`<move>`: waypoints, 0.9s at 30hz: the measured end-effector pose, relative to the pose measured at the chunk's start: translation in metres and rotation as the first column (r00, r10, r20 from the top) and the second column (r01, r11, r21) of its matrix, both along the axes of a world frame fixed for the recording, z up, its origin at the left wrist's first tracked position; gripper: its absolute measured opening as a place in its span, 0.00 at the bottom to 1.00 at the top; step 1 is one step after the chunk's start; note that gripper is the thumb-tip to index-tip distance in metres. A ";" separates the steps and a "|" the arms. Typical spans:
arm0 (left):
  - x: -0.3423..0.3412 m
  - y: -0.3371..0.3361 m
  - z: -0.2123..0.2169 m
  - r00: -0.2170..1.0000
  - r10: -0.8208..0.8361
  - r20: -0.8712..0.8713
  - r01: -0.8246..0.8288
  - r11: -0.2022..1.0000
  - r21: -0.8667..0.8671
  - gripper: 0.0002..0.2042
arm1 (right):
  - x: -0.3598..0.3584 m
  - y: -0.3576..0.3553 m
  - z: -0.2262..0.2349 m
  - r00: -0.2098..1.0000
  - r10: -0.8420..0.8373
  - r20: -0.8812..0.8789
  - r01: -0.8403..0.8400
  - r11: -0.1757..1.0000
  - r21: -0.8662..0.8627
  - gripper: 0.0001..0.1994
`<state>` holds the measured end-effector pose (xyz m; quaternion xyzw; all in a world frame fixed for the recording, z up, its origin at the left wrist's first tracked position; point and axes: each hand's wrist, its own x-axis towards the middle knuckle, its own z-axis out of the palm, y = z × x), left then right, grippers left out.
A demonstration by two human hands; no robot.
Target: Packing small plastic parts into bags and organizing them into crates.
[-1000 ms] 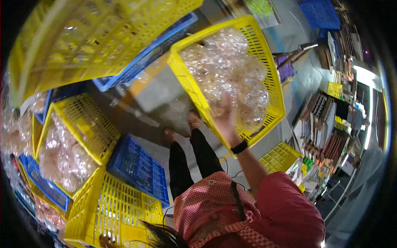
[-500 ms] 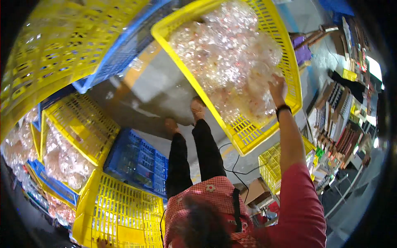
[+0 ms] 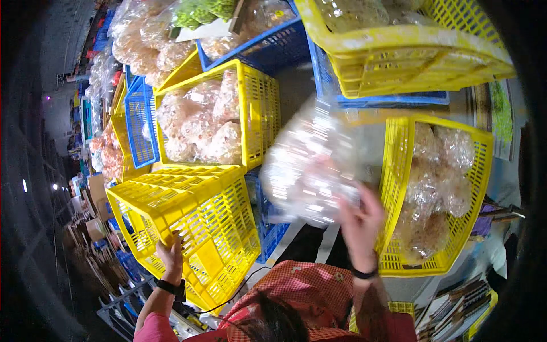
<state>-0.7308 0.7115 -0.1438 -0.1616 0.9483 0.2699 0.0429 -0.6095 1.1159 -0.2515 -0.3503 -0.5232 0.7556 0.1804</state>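
My right hand [image 3: 363,225], fingers closed, holds a large clear plastic bag [image 3: 310,165] by its near edge. Motion blurs the bag, and pinkish contents show faintly through it. It hangs in the air between the crates, above my legs. At the lower left, my left hand [image 3: 171,256] is gripped on the rim of a tilted yellow slatted crate [image 3: 212,259]. Just right of my right hand stands another yellow crate [image 3: 393,171], with several clear bags [image 3: 427,194] of pale pinkish contents in it.
Beyond the tilted crate, a yellow crate [image 3: 259,108] is filled with similar bags. A blue crate [image 3: 141,122] adjoins it on the left. Large yellow [image 3: 393,62] and blue crates [image 3: 393,101] are stacked at the far right. A dark cable [image 3: 236,290] runs beside my apron.
The view has turned left. My right hand has left the bags in the right-hand crate and now carries one bag through the air. My left hand now shows clearly on the tilted crate's rim.
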 end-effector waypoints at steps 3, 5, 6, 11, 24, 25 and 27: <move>-0.006 0.009 -0.010 0.995 -0.022 0.094 0.022 1.000 0.002 0.09 | -0.076 -0.025 0.018 0.902 0.163 -0.399 -0.249 0.953 -0.174 0.24; -0.005 -0.004 -0.018 0.998 -0.042 0.051 0.039 0.997 0.062 0.12 | -0.083 -0.022 0.020 0.889 0.266 -0.372 -0.247 0.964 0.099 0.25; -0.003 -0.013 -0.024 0.998 -0.060 0.009 0.058 0.989 0.139 0.13 | -0.076 -0.014 0.017 0.903 0.311 -0.296 -0.230 0.933 0.278 0.26; -0.012 -0.026 -0.018 0.998 -0.018 0.059 0.001 0.965 0.264 0.15 | 0.040 0.027 -0.082 0.954 -0.193 0.229 0.104 0.930 0.353 0.30; -0.058 -0.194 0.061 0.856 0.051 0.515 -0.392 0.712 0.582 0.21 | 0.389 0.088 -0.289 -0.209 -0.112 0.971 -0.366 0.930 0.029 0.40; -0.060 -0.202 0.065 0.843 0.058 0.535 -0.429 0.672 0.604 0.21 | 0.383 0.089 -0.285 -0.130 -0.231 0.964 -0.389 0.906 0.164 0.31; -0.064 -0.220 0.063 0.815 0.059 0.576 -0.503 0.566 0.654 0.22 | 0.401 0.094 -0.282 -0.027 -0.261 0.965 -0.413 0.882 0.227 0.27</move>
